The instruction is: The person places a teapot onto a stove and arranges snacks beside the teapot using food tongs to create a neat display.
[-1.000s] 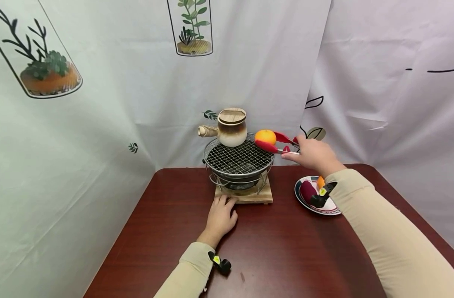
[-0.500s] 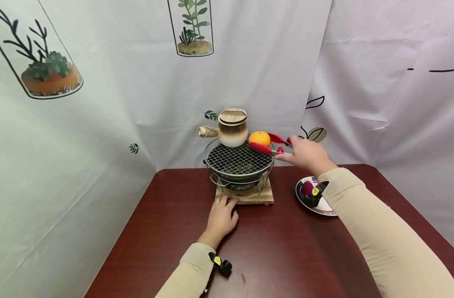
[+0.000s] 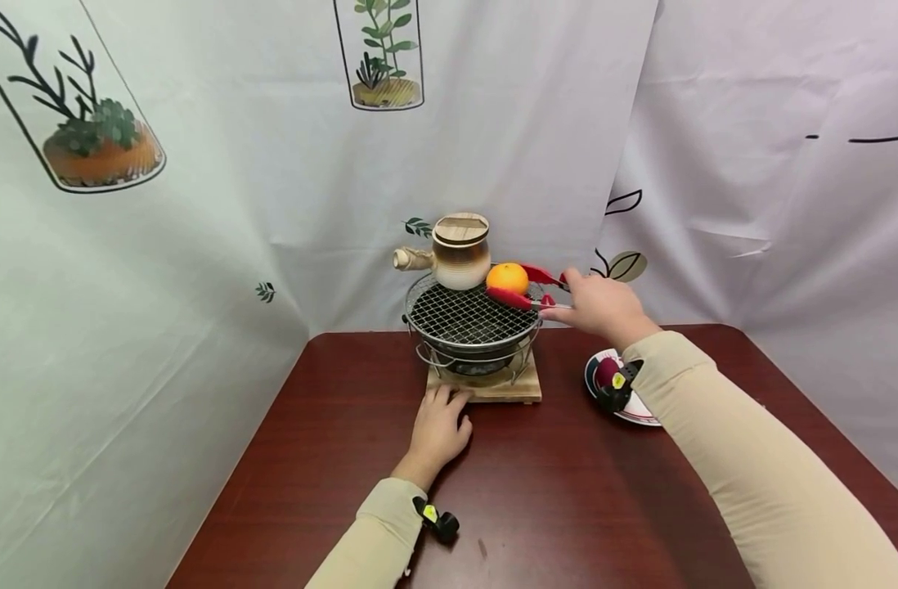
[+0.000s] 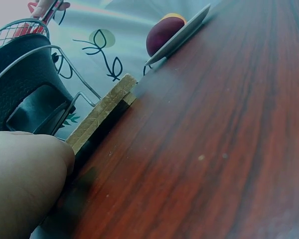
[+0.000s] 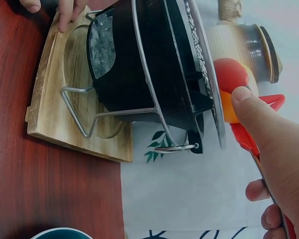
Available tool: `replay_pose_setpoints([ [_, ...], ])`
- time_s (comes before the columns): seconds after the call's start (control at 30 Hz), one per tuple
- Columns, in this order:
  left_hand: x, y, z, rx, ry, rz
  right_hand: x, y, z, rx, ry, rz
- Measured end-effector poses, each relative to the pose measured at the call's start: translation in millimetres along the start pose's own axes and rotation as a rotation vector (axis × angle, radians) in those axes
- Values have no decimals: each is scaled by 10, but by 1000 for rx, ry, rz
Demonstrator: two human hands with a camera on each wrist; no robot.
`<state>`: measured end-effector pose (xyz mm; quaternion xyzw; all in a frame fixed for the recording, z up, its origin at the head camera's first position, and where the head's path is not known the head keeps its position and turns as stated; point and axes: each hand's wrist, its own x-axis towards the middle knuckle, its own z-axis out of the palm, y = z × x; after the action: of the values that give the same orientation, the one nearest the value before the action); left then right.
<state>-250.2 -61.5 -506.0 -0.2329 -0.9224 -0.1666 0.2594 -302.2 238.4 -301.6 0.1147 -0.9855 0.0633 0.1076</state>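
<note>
I have the person's right grip (image 3: 603,307) narrow around a pair of red-tipped tongs (image 3: 509,298), and from the right wrist view I see its thumb laid along them with the other fingers curled beneath. The tongs hold an orange (image 3: 507,278) between their two red ends, over the right side of the wire mesh (image 3: 471,317) on the grill; whether the orange bears on the mesh I cannot tell from here. To its left a lidded pot (image 3: 461,266) stands upright on the mesh, its rope-wrapped handle (image 3: 412,259) pointing left, and I cannot make out if orange and pot touch. Under the mesh I see the grill's black body (image 5: 134,59) in a wire frame, on a wooden board (image 3: 504,389) set on the dark red desk (image 3: 537,491). My left grip (image 3: 436,429) carries nothing; its relaxed fingers rest on the board's front edge, left of centre. Off to the right, the plate (image 3: 592,370) is partly hidden by the right sleeve (image 3: 743,442), with a round purple item (image 4: 164,35) on it and something orange (image 4: 174,18) showing just behind in my left wrist view.
</note>
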Motion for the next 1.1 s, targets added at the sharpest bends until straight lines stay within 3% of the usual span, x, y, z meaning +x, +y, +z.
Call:
replay_pose_setpoints([
  [0.77,0,15,-18,-7,-8,-6,-24,-34,-31,20,5,26],
  [1.1,-8,9,-18,-10,0,1,-136,154,-125,75,24,6],
])
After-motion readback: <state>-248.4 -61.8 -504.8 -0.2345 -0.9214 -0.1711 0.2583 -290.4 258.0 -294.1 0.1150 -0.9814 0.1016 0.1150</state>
